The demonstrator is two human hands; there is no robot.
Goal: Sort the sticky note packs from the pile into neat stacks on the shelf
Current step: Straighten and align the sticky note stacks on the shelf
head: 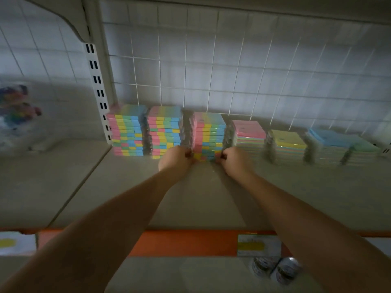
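Three tall stacks of striped sticky note packs stand at the back of the shelf [131, 187]: a left stack [127, 132], a second stack [165, 132] and a third stack [209, 134]. My left hand [176, 158] grips the bottom left corner of the third stack. At the stack's bottom right corner my right hand [234, 160] grips it too. Both hands have curled fingers around the lowest packs. Further right lie lower stacks topped pink [249, 132], yellow [287, 142] and blue [330, 138]. The frame is blurred.
A white wire grid [211, 70] backs the shelf, with a slotted upright [99, 92] at the left. A bag of coloured items [17, 111] lies in the left bay. An orange price rail [186, 242] with labels runs along the front edge; small jars [275, 269] sit below.
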